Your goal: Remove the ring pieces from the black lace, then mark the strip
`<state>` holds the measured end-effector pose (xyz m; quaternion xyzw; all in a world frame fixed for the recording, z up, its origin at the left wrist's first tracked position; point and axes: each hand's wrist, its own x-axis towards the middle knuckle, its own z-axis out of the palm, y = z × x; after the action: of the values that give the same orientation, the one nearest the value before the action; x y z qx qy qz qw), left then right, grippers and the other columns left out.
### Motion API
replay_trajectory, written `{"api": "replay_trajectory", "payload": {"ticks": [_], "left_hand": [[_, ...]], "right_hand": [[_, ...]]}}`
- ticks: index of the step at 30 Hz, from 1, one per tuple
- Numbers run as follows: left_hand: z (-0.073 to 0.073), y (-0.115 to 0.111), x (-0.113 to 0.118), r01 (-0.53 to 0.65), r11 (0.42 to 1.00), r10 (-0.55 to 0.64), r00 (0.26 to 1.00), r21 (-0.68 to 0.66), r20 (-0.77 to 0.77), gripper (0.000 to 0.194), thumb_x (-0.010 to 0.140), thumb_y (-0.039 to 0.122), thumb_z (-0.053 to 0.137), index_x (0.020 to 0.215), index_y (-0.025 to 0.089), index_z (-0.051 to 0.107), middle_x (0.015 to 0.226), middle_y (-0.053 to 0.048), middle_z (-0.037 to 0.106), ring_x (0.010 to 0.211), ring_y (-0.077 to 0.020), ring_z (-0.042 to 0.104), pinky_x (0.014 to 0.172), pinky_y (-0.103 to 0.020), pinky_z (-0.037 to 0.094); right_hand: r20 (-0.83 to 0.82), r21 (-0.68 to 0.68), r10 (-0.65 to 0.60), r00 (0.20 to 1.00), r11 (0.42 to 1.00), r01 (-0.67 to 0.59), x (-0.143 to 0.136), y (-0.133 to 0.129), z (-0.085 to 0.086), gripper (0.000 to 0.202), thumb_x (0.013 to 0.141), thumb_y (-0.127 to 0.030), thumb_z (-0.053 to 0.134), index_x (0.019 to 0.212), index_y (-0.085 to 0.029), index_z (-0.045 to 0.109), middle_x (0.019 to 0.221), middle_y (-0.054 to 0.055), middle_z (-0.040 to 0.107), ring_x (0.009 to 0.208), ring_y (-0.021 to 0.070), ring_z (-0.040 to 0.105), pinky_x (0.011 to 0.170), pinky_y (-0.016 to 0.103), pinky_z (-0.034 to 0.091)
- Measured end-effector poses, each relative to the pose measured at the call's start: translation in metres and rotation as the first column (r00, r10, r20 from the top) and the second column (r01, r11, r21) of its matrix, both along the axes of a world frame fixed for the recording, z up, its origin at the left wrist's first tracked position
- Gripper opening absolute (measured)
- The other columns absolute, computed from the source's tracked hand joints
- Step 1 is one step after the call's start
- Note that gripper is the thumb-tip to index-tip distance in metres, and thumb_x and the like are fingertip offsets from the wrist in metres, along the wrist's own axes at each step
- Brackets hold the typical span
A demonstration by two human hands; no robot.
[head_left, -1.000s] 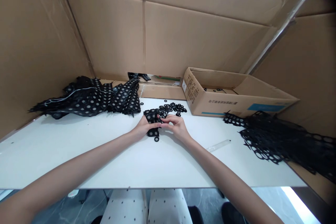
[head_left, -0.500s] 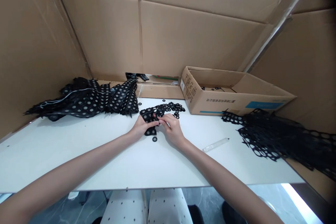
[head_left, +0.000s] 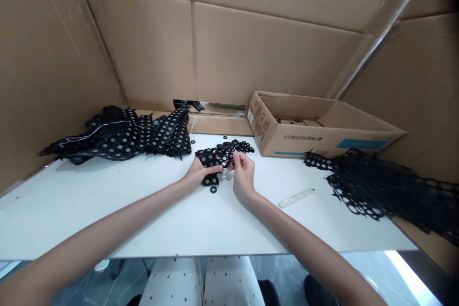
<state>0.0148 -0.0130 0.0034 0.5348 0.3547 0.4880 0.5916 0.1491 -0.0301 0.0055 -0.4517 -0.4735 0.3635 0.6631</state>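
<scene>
My left hand (head_left: pixel 194 175) grips a small piece of black sheet (head_left: pixel 211 180) patterned with rows of grey-centred discs, thumb stretched along its near side. To its right, my right hand (head_left: pixel 245 172) is closed in a pinch at the sheet's right side; what sits between its fingertips is too small to make out. Just behind the fingers lies a heap of loose black rings (head_left: pixel 245 146), some with open centres. One single black ring (head_left: pixel 213 190) rests on the white table in front of the sheet.
A bundle of black dotted sheets (head_left: pixel 122 136) tied with white string lies at the left. An open cardboard box (head_left: pixel 304 141) stands at the back right, with a few rings inside. Black holed sheet scraps (head_left: pixel 387 189) spread at the right, near a clear pen-like tool (head_left: pixel 296 198). Cardboard walls (head_left: pixel 268 52) surround the table.
My right hand has moved away from my left thumb, to the right, still pinching. My left hand stays on the sheet, with the view shifted slightly.
</scene>
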Motion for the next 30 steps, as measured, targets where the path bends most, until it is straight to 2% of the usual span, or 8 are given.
{"api": "replay_trajectory", "payload": {"ticks": [6,9,13,17,20,24,26,30], "left_hand": [[-0.005,0.001,-0.006,-0.034,0.994,0.033,0.999,-0.101,-0.014,0.045,0.051,0.025,0.082,0.087,0.014,0.057,0.081,-0.003,0.066,0.073,-0.0176,0.063,0.073,-0.032,0.050],[-0.004,0.002,-0.006,-0.027,0.996,0.021,0.998,-0.090,-0.063,0.047,0.051,0.028,0.082,0.088,0.014,0.057,0.080,-0.003,0.067,0.072,-0.0184,0.064,0.072,-0.032,0.050],[-0.001,0.001,-0.005,-0.029,1.000,0.028,0.988,0.001,-0.154,0.047,0.048,0.030,0.083,0.086,0.014,0.059,0.078,-0.004,0.068,0.074,-0.0206,0.064,0.069,-0.032,0.051],[0.001,-0.001,-0.004,-0.029,0.999,0.032,0.981,0.017,-0.192,0.039,0.049,0.031,0.083,0.075,0.013,0.060,0.068,-0.004,0.067,0.065,-0.0192,0.063,0.064,-0.031,0.052],[0.001,-0.002,-0.003,-0.013,1.000,0.010,0.987,-0.014,-0.158,0.039,0.050,0.032,0.083,0.076,0.013,0.061,0.070,-0.005,0.068,0.062,-0.0189,0.063,0.060,-0.032,0.054],[-0.001,0.000,-0.002,0.006,0.999,-0.011,0.993,-0.042,-0.120,0.038,0.052,0.032,0.082,0.077,0.012,0.063,0.074,-0.005,0.069,0.062,-0.0178,0.063,0.058,-0.032,0.055],[-0.003,0.001,-0.002,-0.005,1.000,0.002,0.993,-0.024,-0.120,0.037,0.052,0.031,0.082,0.077,0.012,0.064,0.075,-0.005,0.069,0.062,-0.0172,0.063,0.057,-0.030,0.055],[-0.005,0.002,-0.004,0.013,0.999,-0.017,0.995,-0.037,-0.100,0.037,0.054,0.032,0.081,0.079,0.011,0.065,0.072,-0.004,0.069,0.061,-0.0167,0.063,0.059,-0.029,0.056]], "right_hand": [[-0.115,0.020,-0.188,0.975,0.981,0.192,0.037,0.020,0.008,0.037,0.085,-0.054,0.039,0.072,-0.020,0.043,0.054,-0.001,0.059,0.042,0.0096,0.048,0.043,0.020,0.038],[0.149,0.019,-0.195,0.969,0.981,0.194,0.053,0.026,0.006,0.035,0.084,-0.049,0.045,0.069,-0.018,0.050,0.057,0.002,0.061,0.045,0.0107,0.048,0.047,0.022,0.038],[0.539,-0.002,-0.084,0.838,0.995,0.101,0.053,0.029,-0.007,0.035,0.082,-0.044,0.051,0.063,-0.016,0.059,0.052,0.002,0.058,0.049,0.0134,0.049,0.053,0.025,0.037],[0.590,-0.009,-0.067,0.805,0.996,0.089,0.054,0.031,-0.010,0.036,0.085,-0.043,0.047,0.070,-0.014,0.064,0.061,0.004,0.061,0.057,0.0162,0.051,0.058,0.028,0.038],[0.574,0.175,-0.192,0.796,0.978,0.110,0.054,0.022,0.001,0.032,0.088,-0.038,0.043,0.085,-0.014,0.064,0.079,0.009,0.064,0.070,0.0190,0.054,0.066,0.031,0.041],[0.702,0.409,-0.133,0.700,0.880,-0.243,0.041,0.002,0.014,0.019,0.088,-0.027,0.048,0.084,-0.019,0.065,0.081,0.009,0.063,0.077,0.0201,0.054,0.075,0.035,0.043],[0.770,0.374,-0.051,0.636,0.843,-0.386,0.032,-0.002,0.014,0.017,0.087,-0.024,0.050,0.087,-0.019,0.066,0.086,0.009,0.063,0.081,0.0204,0.055,0.078,0.036,0.044],[0.759,0.255,0.079,0.646,0.878,-0.406,0.027,0.000,0.011,0.022,0.089,-0.023,0.047,0.097,-0.016,0.066,0.096,0.011,0.063,0.091,0.0200,0.057,0.081,0.035,0.046]]}}
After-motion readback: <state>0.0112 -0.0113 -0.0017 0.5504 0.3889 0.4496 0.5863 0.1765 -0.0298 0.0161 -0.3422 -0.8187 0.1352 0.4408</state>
